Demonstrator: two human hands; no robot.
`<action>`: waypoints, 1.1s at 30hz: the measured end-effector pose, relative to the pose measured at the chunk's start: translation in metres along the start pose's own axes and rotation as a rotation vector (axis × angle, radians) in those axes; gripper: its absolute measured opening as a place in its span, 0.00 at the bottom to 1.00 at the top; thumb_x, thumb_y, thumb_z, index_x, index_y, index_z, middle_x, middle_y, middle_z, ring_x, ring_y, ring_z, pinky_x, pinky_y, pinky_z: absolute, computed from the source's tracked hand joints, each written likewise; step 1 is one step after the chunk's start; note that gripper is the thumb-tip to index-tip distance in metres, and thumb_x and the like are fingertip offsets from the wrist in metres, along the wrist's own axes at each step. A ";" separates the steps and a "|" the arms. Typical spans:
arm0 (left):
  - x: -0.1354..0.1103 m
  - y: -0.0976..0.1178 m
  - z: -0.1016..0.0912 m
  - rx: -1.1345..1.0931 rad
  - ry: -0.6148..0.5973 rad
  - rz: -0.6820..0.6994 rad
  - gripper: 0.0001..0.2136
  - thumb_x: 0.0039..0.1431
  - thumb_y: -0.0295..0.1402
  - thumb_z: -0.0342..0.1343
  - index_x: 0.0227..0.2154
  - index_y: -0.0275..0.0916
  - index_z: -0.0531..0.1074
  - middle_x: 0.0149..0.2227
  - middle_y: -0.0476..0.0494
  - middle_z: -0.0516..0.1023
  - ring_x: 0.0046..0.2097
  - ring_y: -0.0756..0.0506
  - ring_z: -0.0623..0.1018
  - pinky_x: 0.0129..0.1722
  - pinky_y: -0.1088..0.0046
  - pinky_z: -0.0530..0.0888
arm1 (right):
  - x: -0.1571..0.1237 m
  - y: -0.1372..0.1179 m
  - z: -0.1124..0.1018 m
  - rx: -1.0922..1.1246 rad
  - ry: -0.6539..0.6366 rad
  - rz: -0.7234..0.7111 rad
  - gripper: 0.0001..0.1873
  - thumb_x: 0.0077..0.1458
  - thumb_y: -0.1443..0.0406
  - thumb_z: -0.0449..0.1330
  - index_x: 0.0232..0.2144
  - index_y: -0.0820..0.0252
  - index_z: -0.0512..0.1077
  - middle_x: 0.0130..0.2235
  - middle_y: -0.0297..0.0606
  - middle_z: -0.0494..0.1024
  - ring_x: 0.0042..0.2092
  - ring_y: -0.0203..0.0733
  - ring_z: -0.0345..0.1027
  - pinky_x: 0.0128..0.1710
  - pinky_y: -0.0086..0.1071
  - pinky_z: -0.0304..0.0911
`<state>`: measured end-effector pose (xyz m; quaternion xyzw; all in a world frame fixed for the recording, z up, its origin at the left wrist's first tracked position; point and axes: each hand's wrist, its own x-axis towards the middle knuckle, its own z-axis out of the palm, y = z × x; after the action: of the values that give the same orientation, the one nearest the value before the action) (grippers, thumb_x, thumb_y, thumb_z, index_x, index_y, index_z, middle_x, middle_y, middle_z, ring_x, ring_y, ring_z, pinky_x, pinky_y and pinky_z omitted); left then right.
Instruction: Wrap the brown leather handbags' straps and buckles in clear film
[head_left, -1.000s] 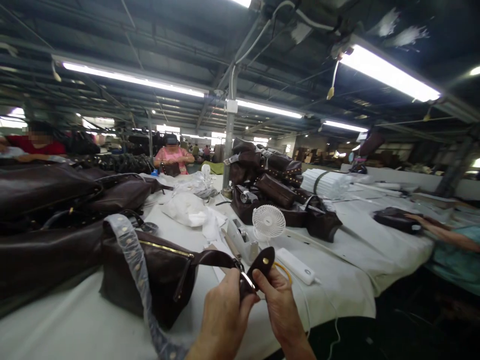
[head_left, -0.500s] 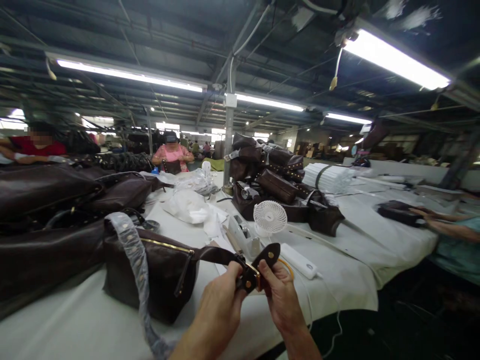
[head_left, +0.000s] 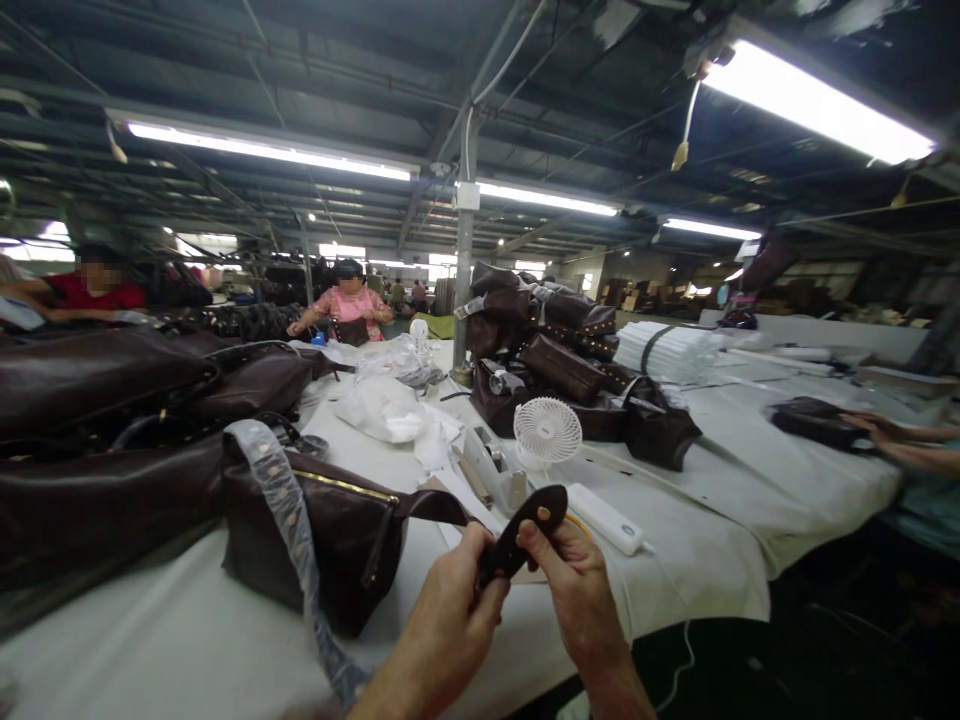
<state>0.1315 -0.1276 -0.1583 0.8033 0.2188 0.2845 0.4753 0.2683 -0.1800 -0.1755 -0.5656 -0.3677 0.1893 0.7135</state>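
Note:
A dark brown leather bag (head_left: 315, 550) with a gold zipper lies on the white-covered table, and its strap (head_left: 534, 525) runs right into both hands. My left hand (head_left: 450, 615) pinches the strap between thumb and fingers. My right hand (head_left: 585, 590) is closed on the rounded, riveted strap end, thumb on its face. The buckle is hidden from sight. A second strap (head_left: 279, 500), wrapped in clear plastic and studded, hangs over the front of the bag.
Left of the bag are more brown bags (head_left: 97, 370). A small white fan (head_left: 547, 433) and a white power strip (head_left: 606, 518) stand beyond my hands, near a metal post (head_left: 465, 280) and piled bags (head_left: 562, 365). Co-workers sit at the far left; another person's hands (head_left: 892, 435) are at right.
The gold buckle between my hands has gone out of sight, and the strap end now lies straighter across both hands. The view has shifted slightly left. A far co-worker's arm has moved outward.

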 end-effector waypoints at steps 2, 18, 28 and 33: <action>0.000 -0.005 -0.003 -0.033 -0.007 0.026 0.05 0.59 0.24 0.48 0.36 0.39 0.64 0.29 0.51 0.71 0.30 0.50 0.71 0.32 0.76 0.66 | 0.001 -0.005 -0.005 -0.015 -0.088 -0.009 0.21 0.46 0.48 0.66 0.23 0.61 0.77 0.23 0.36 0.75 0.26 0.37 0.64 0.25 0.29 0.63; -0.004 -0.012 -0.032 -0.222 -0.221 0.040 0.10 0.68 0.41 0.43 0.45 0.42 0.59 0.32 0.50 0.70 0.29 0.52 0.73 0.32 0.75 0.70 | 0.007 -0.004 -0.007 -0.205 -0.495 -0.322 0.08 0.58 0.63 0.58 0.29 0.59 0.73 0.32 0.36 0.74 0.35 0.40 0.70 0.37 0.33 0.68; -0.006 -0.017 -0.042 -0.381 -0.322 0.022 0.11 0.62 0.41 0.55 0.34 0.37 0.68 0.34 0.47 0.70 0.39 0.48 0.72 0.42 0.72 0.69 | 0.010 -0.010 -0.004 -0.286 -0.637 -0.588 0.11 0.50 0.76 0.60 0.34 0.57 0.75 0.36 0.36 0.73 0.37 0.36 0.70 0.36 0.26 0.66; -0.009 -0.026 -0.040 -0.478 -0.277 -0.025 0.10 0.58 0.38 0.57 0.32 0.36 0.76 0.32 0.45 0.74 0.36 0.48 0.72 0.38 0.73 0.68 | 0.007 -0.012 0.001 -0.390 -0.630 -0.664 0.14 0.54 0.73 0.59 0.41 0.55 0.76 0.37 0.39 0.75 0.40 0.39 0.70 0.39 0.29 0.67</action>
<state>0.0963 -0.0956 -0.1680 0.6970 0.0881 0.2095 0.6801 0.2707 -0.1783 -0.1615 -0.4561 -0.7543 0.0413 0.4704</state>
